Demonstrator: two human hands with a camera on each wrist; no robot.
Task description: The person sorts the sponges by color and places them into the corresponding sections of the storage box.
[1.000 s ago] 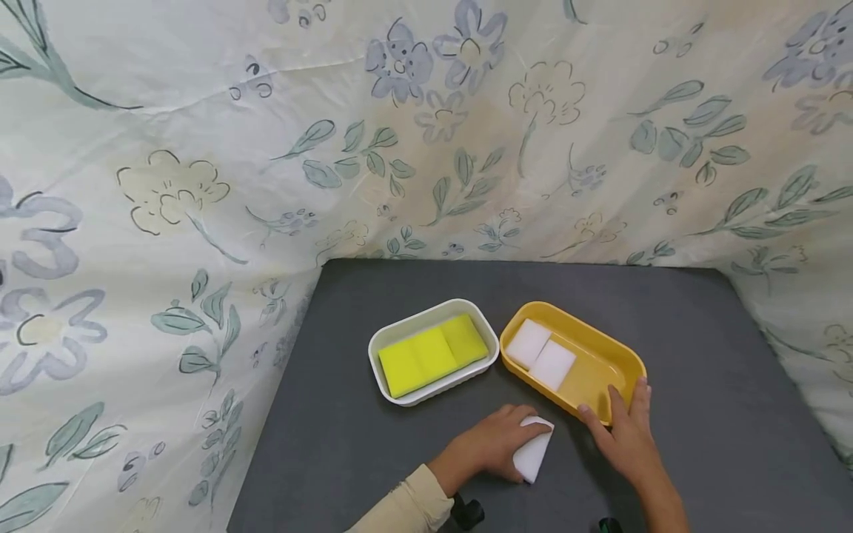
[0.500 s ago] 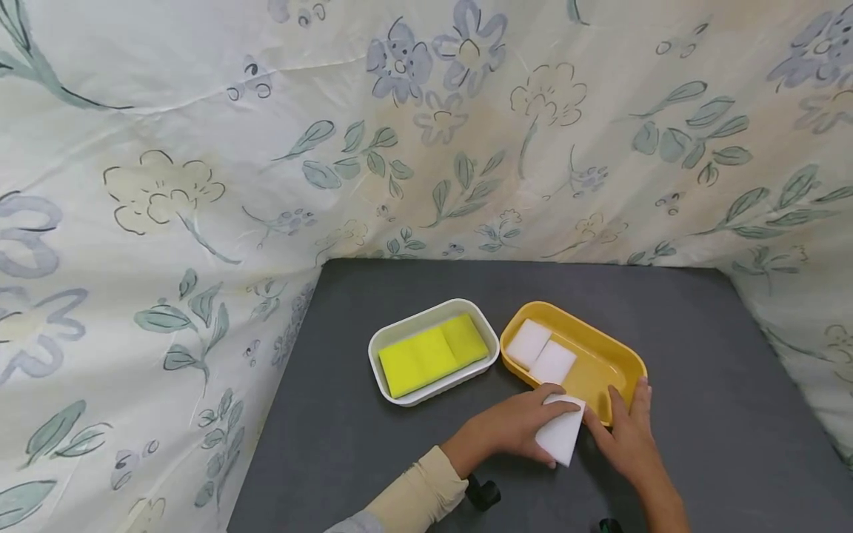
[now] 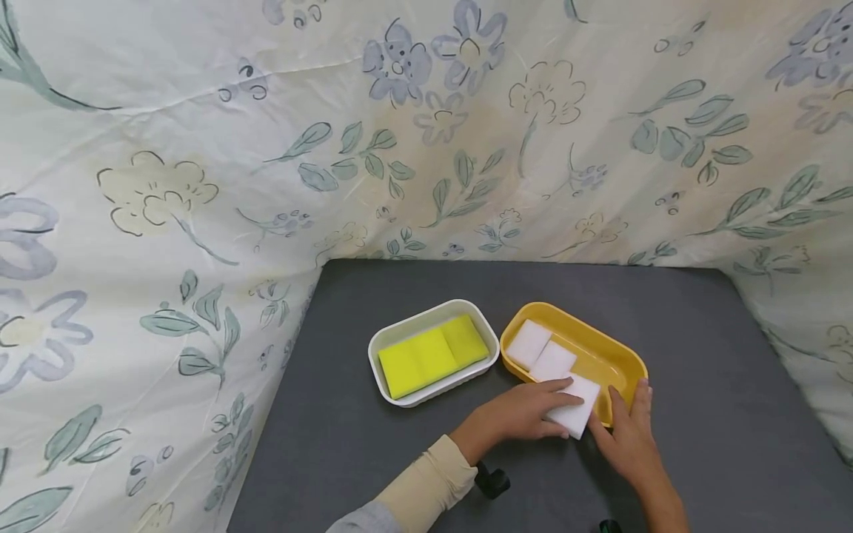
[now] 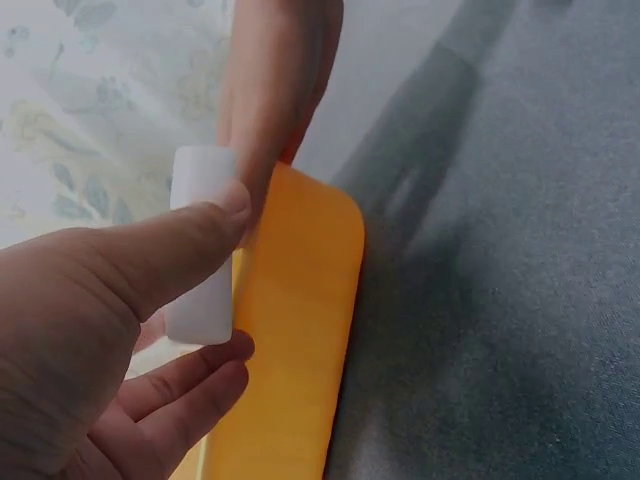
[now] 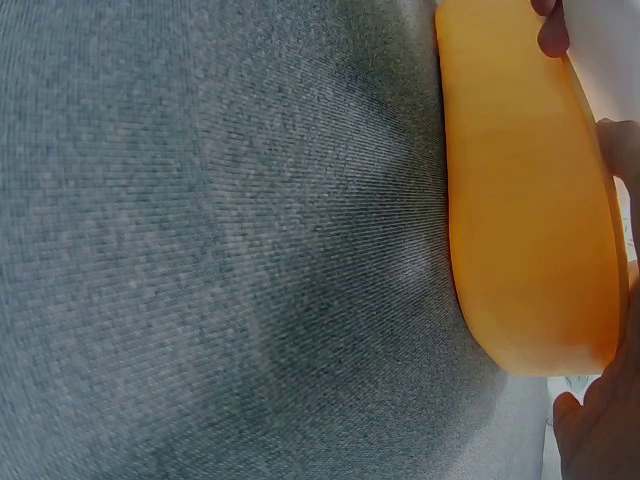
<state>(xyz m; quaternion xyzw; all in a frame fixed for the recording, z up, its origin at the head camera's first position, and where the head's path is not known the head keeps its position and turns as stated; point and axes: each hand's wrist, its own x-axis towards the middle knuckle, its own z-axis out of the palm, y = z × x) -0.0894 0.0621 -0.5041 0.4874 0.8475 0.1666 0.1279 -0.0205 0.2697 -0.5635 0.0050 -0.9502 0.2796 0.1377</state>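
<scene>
My left hand (image 3: 516, 414) pinches a white foam sponge block (image 3: 580, 406) at the near rim of the yellow tray (image 3: 603, 340). In the left wrist view the sponge (image 4: 202, 305) stands on edge between thumb and fingers, beside the tray's wall (image 4: 295, 320). My right hand (image 3: 628, 444) holds the tray's near right corner, thumb at the near side and fingers spread over the inside and the end. Two more white sponges (image 3: 529, 343) lie side by side in the tray's left part; the held block overlaps one of them in the head view.
A white tray (image 3: 380, 370) with yellow sponges (image 3: 433, 355) in a row stands left of the yellow tray, nearly touching it. Both are on a dark grey table (image 3: 400, 459). Floral cloth (image 3: 426, 148) hangs behind and at the sides.
My left hand has carried the white sponge to the right and away from me, from the table in front up to the tray's near rim. The right hand and both trays stay put.
</scene>
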